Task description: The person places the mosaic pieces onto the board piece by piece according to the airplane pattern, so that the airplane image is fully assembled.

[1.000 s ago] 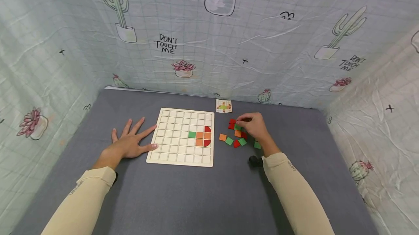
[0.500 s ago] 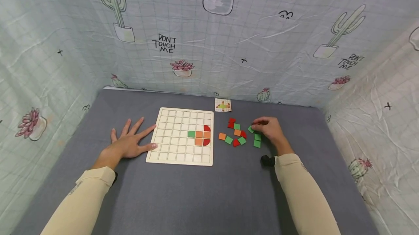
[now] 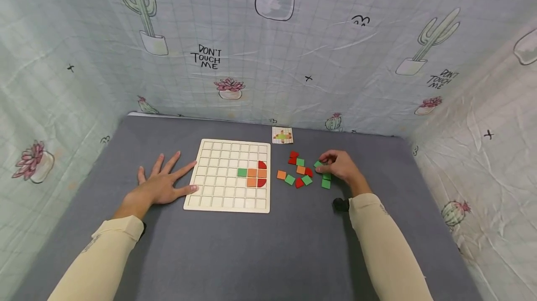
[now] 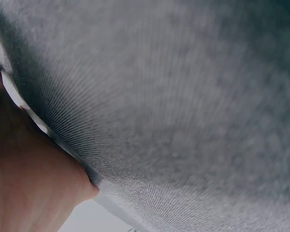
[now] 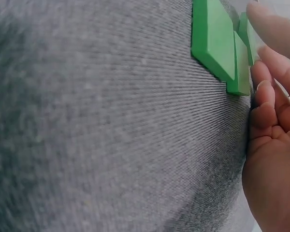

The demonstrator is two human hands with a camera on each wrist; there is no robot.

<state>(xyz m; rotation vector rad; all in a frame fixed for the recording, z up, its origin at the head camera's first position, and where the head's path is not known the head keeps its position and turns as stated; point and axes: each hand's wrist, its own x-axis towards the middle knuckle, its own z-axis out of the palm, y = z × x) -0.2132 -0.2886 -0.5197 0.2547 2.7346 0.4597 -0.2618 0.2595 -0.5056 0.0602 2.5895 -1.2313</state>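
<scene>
The green tile (image 3: pixel 318 164) sits on the table (image 3: pixel 235 254), right of the board (image 3: pixel 216 191). Your right hand (image 3: pixel 340 167) sets thumb and forefinger about it, suiting so thin a piece; I cannot tell whether they pinch. Your left hand (image 3: pixel 161 188), splayed and grasping nothing, touches the board's left edge, probably steadying it.

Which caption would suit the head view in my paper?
Left grip touching the edge of a gridded board, right grip at a loose green tile, a pattern card beyond.
</scene>
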